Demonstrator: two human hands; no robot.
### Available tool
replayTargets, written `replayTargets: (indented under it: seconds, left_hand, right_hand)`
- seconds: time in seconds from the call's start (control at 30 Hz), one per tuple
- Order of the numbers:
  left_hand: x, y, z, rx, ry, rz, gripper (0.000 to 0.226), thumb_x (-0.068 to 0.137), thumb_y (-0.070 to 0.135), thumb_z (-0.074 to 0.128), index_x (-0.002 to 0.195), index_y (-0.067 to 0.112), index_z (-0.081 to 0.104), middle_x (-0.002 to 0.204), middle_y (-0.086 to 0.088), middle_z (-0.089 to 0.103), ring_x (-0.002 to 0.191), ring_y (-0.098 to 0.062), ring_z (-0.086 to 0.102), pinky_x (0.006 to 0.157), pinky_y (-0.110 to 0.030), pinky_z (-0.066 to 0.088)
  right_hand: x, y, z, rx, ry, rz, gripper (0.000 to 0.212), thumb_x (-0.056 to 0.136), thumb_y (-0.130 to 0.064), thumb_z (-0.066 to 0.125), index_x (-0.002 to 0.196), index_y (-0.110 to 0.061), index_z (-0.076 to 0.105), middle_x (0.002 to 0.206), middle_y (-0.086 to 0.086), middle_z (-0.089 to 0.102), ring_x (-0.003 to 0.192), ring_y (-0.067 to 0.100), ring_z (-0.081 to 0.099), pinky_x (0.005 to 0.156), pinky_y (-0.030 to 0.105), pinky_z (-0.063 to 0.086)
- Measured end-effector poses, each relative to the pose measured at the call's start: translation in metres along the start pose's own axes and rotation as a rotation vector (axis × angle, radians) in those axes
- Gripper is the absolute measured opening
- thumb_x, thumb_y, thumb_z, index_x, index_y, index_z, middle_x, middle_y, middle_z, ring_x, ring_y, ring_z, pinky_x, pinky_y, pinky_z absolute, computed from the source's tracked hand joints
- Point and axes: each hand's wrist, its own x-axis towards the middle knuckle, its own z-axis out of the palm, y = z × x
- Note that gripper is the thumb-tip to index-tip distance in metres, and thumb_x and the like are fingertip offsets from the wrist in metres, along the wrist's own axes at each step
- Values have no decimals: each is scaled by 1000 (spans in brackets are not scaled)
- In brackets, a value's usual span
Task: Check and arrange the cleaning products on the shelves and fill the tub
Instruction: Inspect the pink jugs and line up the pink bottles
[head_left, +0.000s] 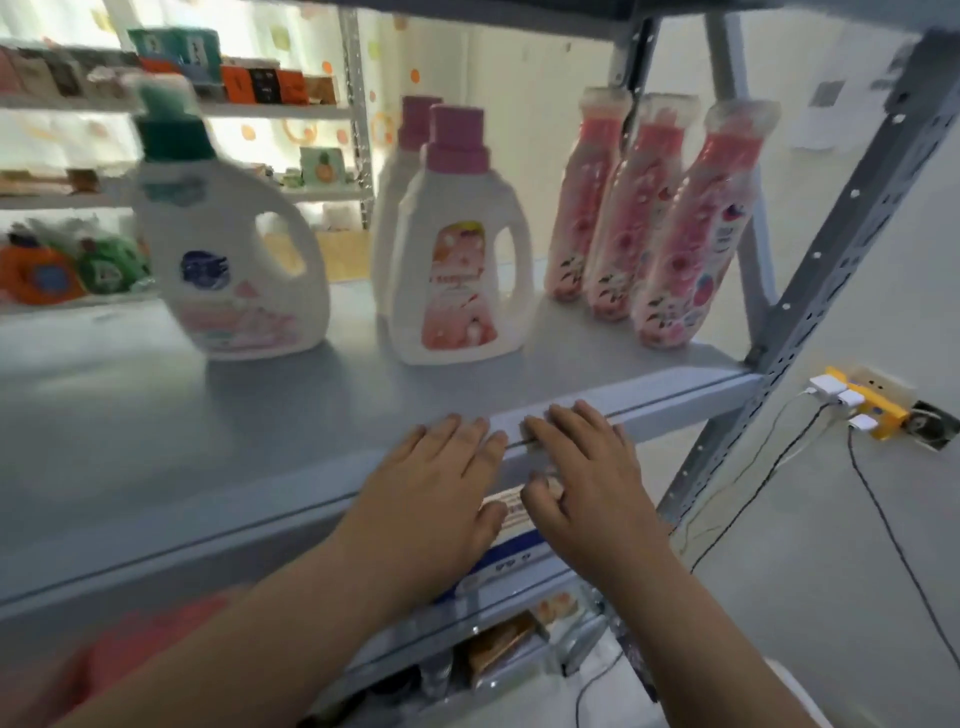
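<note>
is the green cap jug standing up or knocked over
Upright: the green-capped jug stands on its base on the grey shelf, cap at the top, its handle to the right.

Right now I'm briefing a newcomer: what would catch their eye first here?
The left hand and right hand rest side by side on the shelf edge. Behind stand a green-capped jug at left, two pink-capped jugs mid-shelf, and three pink bottles at right.

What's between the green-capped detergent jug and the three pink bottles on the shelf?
Two pink-capped white jugs, one behind the other, stand between them, as the head view shows.
</note>
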Motion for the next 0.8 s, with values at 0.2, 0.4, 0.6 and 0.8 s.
replayTargets:
  seconds: [0.2,0.4,0.6,0.8]
  left_hand:
    - [-111,-21,9,-1,109,-78,62,92,44,44,138,7,61,145,-14,57,138,-35,50,111,-55,44]
    - [-209,-18,34,-64,94,-362,56,90,42,52,133,9,64,135,-12,63,130,-37,56,105,-52,49]
    - [-290,4,62,-133,-17,-769,48,90,39,51,123,10,68,120,-9,70,114,-33,66,96,-47,56]
    - [-365,47,74,-122,-126,-1077,55,88,47,46,125,14,68,119,-1,72,112,-26,68,94,-43,56]
  right_hand:
    - [-62,-77,35,49,53,-288,52,88,-30,54,137,-15,57,143,10,57,140,29,48,115,46,42]
    - [-96,-121,89,137,-141,-484,49,83,-21,61,132,-14,60,131,7,63,129,26,55,108,43,47]
    - [-115,-157,141,233,-414,-693,46,84,-25,57,126,-10,66,122,8,66,117,29,61,98,46,55]
    - [-166,-196,175,367,-651,-870,41,83,-24,60,123,-16,65,116,-2,65,114,20,59,98,37,52]
